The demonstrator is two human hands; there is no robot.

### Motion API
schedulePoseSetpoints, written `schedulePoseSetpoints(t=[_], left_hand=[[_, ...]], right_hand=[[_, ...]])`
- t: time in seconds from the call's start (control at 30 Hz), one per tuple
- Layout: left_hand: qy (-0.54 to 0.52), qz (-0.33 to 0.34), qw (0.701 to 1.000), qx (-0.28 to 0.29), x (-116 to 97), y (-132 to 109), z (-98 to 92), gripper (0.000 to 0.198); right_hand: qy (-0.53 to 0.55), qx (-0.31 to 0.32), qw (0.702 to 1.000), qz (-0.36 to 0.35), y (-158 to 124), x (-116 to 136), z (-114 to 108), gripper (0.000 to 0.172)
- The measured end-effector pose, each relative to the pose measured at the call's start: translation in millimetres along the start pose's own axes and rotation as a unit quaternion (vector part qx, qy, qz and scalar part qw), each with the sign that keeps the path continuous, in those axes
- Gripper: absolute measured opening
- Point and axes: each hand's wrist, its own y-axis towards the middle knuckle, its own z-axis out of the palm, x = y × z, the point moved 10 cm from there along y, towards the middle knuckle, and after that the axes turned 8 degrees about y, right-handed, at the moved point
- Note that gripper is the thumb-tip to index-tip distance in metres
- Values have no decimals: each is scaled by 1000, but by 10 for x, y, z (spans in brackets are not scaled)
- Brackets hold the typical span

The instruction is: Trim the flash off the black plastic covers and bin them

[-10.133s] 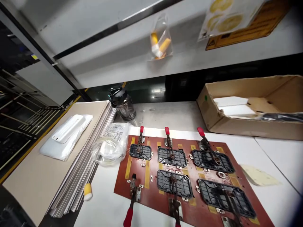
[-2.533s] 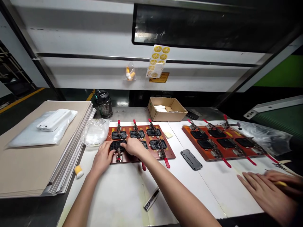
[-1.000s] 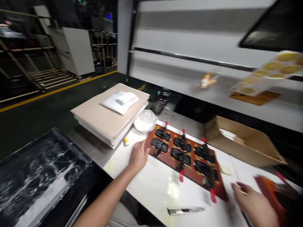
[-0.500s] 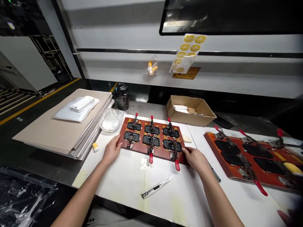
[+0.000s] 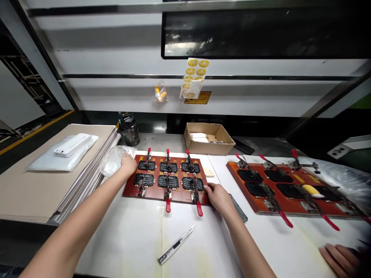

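My left hand grips a transparent plastic bag with something white inside, at the far left corner of a red-brown fixture board. My right hand lies over the board's near right corner. Several black grid-patterned parts sit on the board under toggle clamps with red handles. A dark phone-sized case lies on the white table just past my right hand, partly hidden by it.
A utility knife lies on the white table below the board. To the right stands a second clamp board, with a co-worker's hand near its lower edge. Behind are a cardboard box, a dark bottle and a stack of sheets.
My left hand has moved from the board's left edge onto the plastic bag, which now sits higher and further left. My right hand stays at the board's corner. The view has turned slightly left.
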Motion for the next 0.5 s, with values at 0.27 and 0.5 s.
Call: schedulePoseSetpoints(t=[0.27, 0.5], left_hand=[[50, 77, 994, 62, 106, -273, 280, 32], [46, 108, 990, 77, 159, -413, 279, 32]], right_hand=[[26, -4, 999, -18, 22, -42, -13, 41], [78, 13, 995, -60, -11, -2, 3, 55]])
